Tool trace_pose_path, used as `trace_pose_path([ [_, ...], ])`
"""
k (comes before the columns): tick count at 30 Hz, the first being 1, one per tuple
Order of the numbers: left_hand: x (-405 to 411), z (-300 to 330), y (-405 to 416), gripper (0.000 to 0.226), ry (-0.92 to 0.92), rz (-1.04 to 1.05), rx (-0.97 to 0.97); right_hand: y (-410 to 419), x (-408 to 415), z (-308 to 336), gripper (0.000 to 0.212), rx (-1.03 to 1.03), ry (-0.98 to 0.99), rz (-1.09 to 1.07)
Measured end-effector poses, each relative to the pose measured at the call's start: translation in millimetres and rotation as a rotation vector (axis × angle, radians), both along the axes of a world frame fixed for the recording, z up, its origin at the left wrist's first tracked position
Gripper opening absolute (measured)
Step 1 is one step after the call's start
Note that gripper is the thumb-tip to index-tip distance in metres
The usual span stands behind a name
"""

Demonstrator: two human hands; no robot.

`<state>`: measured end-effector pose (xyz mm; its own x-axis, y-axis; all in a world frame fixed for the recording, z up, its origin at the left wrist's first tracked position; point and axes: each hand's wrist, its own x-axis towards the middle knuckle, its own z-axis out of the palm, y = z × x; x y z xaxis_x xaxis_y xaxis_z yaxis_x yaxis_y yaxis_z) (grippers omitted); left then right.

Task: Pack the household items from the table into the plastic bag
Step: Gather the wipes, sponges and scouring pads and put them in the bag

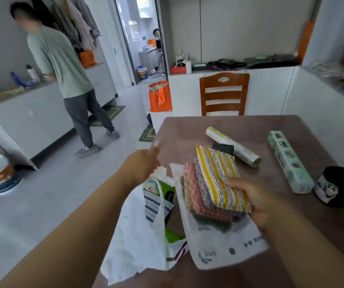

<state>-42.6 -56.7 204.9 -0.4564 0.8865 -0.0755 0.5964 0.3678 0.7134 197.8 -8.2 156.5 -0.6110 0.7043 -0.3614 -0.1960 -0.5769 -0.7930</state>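
**Sponge stack held at the mouth of the bag**

A brown tabletop [270, 125] is seen filling the lower right of the frame, in a pale-tiled room with white cabinets. Nearest the camera, at lower centre, a white plastic carrier bag [137, 229] is draped over the table's near edge, its mouth held open; a blue-striped cloth and green packaging are already visible inside it. The bag's handle or rim is pinched up by the left hand [141, 165], closed around the plastic with one finger left extended. Just to the right, a stack of striped scouring sponges in yellow, pink and purple [214, 179] is gripped by the right hand [252, 196], the thumb laid on top and the fingers hidden underneath. The stack is held above the bag's right-hand flap, not yet inside.

The step in hand is judged to be the loading of the sponges. For the next move the stack would need to be carried left and lowered through the opening while the mouth is kept wide.

Further back on the table, a white roll of plastic bags [233, 146], a long pale green printed box [289, 161] and a black cup with a printed label [337, 186] are left unpacked. Beyond, a wooden slat-backed chair [224, 94] and a person in a green shirt [63, 63] at upper left are visible.
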Motion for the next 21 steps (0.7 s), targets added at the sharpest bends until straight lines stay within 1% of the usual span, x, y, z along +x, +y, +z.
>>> trace_pose_path([
  [1,-2.6,-5.8,-5.9,0.068,0.106,-0.013,0.062,-6.2,0.5,-4.1,0.053,-0.038,-0.019,0.039],
  [2,-4.7,-10.5,-11.5,0.067,0.174,-0.025,0.109,-10.6,1.3,-8.4,0.056,-0.067,-0.025,0.067],
  [4,-9.2,-17.5,-20.1,0.069,0.177,-0.074,0.120,-18.0,3.8,-14.0,0.057,-0.124,-0.015,0.117],
  [7,-13.9,-26.2,-27.2,0.067,0.149,-0.156,0.051,-27.0,1.7,-21.3,0.066,-0.196,0.011,0.206],
  [8,-15.8,-27.5,-28.4,0.069,0.139,-0.165,0.031,-28.7,-1.6,-24.2,0.063,-0.208,-0.004,0.225],
  [9,-17.6,-28.5,-29.4,0.073,0.108,-0.175,0.023,-31.6,-8.1,-25.0,0.055,-0.222,-0.016,0.236],
  [11,-22.7,-31.2,-31.4,0.080,0.046,-0.204,0.022,-31.4,-25.4,-28.5,0.041,-0.241,-0.041,0.176],
  [13,-28.3,-33.3,-35.7,0.080,0.020,-0.223,0.052,-26.6,-43.6,-30.2,0.043,-0.240,-0.032,0.097],
  [16,-37.1,-33.7,-44.4,0.069,-0.034,-0.262,0.161,-8.1,-59.7,-33.6,0.043,-0.236,-0.007,-0.049],
  [17,-39.2,-32.8,-46.7,0.069,-0.063,-0.283,0.184,-3.9,-62.2,-34.3,0.043,-0.220,-0.021,-0.066],
  [19,-42.1,-29.5,-49.3,0.074,-0.113,-0.317,0.184,0.6,-67.8,-35.5,0.035,-0.179,-0.086,-0.040],
  [21,-44.8,-26.7,-52.5,0.080,-0.094,-0.357,0.158,-5.1,-77.9,-35.3,0.022,-0.163,-0.167,0.066],
])
